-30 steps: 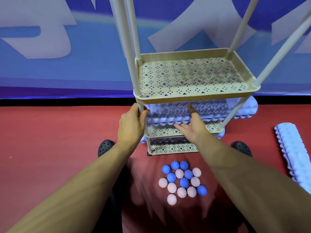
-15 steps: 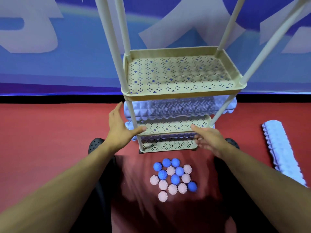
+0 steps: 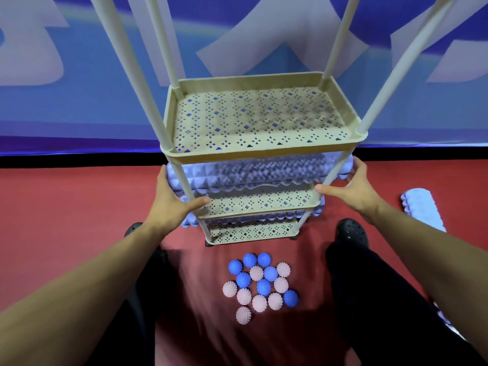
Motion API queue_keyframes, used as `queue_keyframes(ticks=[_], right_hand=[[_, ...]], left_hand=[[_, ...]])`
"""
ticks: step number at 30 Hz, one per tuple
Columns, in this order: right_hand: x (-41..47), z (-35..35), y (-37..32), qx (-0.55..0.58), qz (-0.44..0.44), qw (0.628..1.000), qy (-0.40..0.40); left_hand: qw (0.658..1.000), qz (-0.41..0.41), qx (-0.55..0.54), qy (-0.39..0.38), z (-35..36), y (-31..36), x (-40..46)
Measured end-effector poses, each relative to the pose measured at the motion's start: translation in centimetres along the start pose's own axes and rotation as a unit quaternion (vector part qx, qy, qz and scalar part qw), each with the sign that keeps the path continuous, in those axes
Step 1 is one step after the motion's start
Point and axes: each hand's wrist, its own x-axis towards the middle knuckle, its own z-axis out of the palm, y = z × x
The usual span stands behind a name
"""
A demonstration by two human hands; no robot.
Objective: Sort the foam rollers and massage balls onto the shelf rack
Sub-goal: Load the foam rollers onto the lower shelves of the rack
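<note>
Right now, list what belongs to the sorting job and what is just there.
Job:
- shelf rack
- foam roller on the middle shelf
- lower foam roller
- foam roller on the floor
- massage balls, blue and pink, on the floor
- left hand, right hand, at the roller's ends

Just there:
- black shoes
- blue banner
</note>
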Motion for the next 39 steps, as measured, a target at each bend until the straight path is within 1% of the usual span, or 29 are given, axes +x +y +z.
queue_keyframes(ticks=[2,3,4,7,9,11,12,13,15,16,17,19,23,26,28,31,34,36,39], right_hand=[[-0.3,0.7,0.8,0.022,-0.022,0.999,-0.021],[-0.5,1.2,1.1,0.027,-0.029,0.999,-0.028],[-0.7,1.5,1.3,0.031,-0.028,0.999,-0.024],[-1.3,2.1,1.9,0.031,-0.014,0.999,0.028],[-1.6,2.0,1.8,0.021,-0.01,0.999,0.04],[-1.9,1.4,1.8,0.015,-0.004,0.999,0.035],[-2.2,1.1,1.8,0.01,-0.001,0.999,0.032],[-2.5,0.7,2.1,0.006,0.003,0.999,0.033],[-3.5,-0.2,3.1,-0.019,0.022,0.999,0.043],[-4.2,-0.9,3.9,-0.037,0.034,0.998,0.048],[-4.9,-1.7,4.8,-0.055,0.043,0.996,0.052],[-6.2,-3.8,7.2,-0.09,0.063,0.992,0.056],[-8.1,-9.7,13.1,-0.125,0.135,0.979,0.087],[-8.8,-14.1,18.3,-0.149,0.187,0.964,0.115],[-9.0,-16.5,21.8,-0.166,0.23,0.952,0.118],[-8.5,-19.2,27.7,-0.165,0.303,0.932,0.111],[-8.2,-20.2,34.5,-0.212,0.376,0.899,0.08],[-8.8,-19.9,36.7,-0.23,0.402,0.883,0.077],[-9.1,-19.3,38.5,-0.243,0.428,0.864,0.104]], left_hand=[[1.0,0.001,-0.013,0.028,-0.8,-0.4,-0.1],[1.0,-0.005,-0.015,0.025,-1.3,-0.8,-0.1],[1.0,-0.01,-0.01,0.013,-1.6,-0.8,-0.2],[0.998,-0.018,0.059,-0.02,-1.5,-0.5,-0.8],[0.996,-0.023,0.08,-0.012,-1.2,0.1,-0.7],[0.996,-0.037,0.081,0.017,-0.8,0.5,-0.9],[0.995,-0.059,0.078,0.033,-0.5,0.7,-1.4],[0.99,-0.099,0.08,0.055,0.0,0.7,-2.1],[0.974,-0.179,0.098,0.095,1.9,0.3,-4.2],[0.968,-0.205,0.103,0.103,3.2,0.1,-5.7],[0.966,-0.222,0.094,0.094,4.7,-0.5,-7.0],[0.969,-0.229,0.081,0.05,8.0,-1.5,-8.9],[0.977,-0.187,0.097,-0.034,15.5,-1.6,-9.5],[0.979,-0.161,0.094,-0.081,21.2,-0.2,-9.5],[0.978,-0.152,0.092,-0.107,24.5,-0.4,-9.3],[0.977,-0.148,0.094,-0.124,28.9,-1.9,-9.3],[0.97,-0.167,0.092,-0.148,32.4,-3.6,-10.1],[0.965,-0.185,0.094,-0.162,34.0,-5.1,-10.6],[0.958,-0.213,0.102,-0.165,35.6,-7.5,-10.6]])
